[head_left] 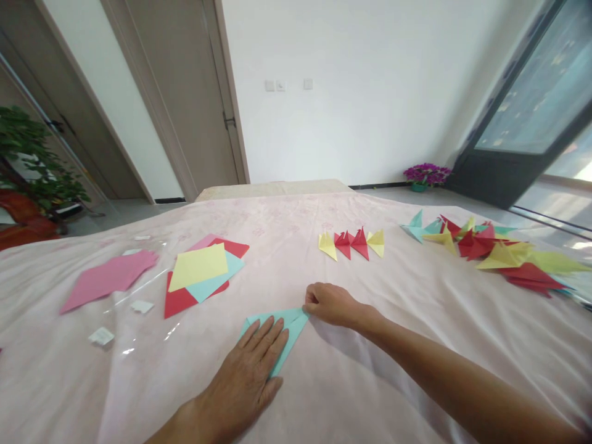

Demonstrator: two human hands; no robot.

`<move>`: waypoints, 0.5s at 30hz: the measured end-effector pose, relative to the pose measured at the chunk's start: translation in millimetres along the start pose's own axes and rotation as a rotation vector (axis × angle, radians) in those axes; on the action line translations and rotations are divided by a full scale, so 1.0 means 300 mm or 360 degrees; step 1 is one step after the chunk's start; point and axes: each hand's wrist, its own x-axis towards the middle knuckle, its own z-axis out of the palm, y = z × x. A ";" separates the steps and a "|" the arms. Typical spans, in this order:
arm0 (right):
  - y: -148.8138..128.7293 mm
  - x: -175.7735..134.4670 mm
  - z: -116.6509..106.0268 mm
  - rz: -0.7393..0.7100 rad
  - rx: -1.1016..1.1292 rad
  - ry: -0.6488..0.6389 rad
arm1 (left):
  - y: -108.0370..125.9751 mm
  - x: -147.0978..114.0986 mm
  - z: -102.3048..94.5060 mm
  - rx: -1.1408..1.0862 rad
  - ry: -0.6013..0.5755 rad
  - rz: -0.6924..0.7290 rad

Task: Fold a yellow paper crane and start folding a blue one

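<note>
A light-blue sheet of origami paper (290, 319), folded into a triangle-like shape, lies on the pink cloth in front of me. My left hand (256, 364) rests flat across it with fingers stretched out, covering much of its left part. At the paper's right corner, my right hand (329, 303) has its fingers curled in a pinch on the tip. Beyond my hands stands a short row of folded paper cranes, with a yellow crane (328, 245) at the left end and red cranes (359, 243) in the middle.
Left of my hands lie loose square sheets (201, 266) in yellow, blue and red, and a pink stack (111, 277) beside clear plastic wrapping. A heap of folded cranes (504, 253) covers the table's right side. White paper scraps (101, 336) sit at the left.
</note>
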 end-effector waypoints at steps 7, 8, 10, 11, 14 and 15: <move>0.094 0.147 0.013 0.0124 0.0507 0.0036 | -0.075 0.189 -0.044 0.0171 0.0211 -0.0116; 0.111 0.174 0.010 0.0150 0.0557 0.0033 | -0.100 0.239 -0.043 0.0169 0.0233 -0.0119; 0.145 0.217 -0.002 0.0191 0.0630 0.0027 | -0.152 0.335 -0.025 0.0134 0.0243 -0.0090; 0.163 0.230 -0.010 0.0204 0.0656 0.0029 | -0.176 0.375 -0.008 0.0113 0.0223 -0.0048; 0.217 0.229 -0.044 0.0216 0.0702 0.0078 | -0.225 0.445 0.058 0.0053 0.0117 -0.0051; 0.235 0.217 -0.055 0.0214 0.0705 0.0109 | -0.233 0.451 0.079 0.0036 0.0094 -0.0063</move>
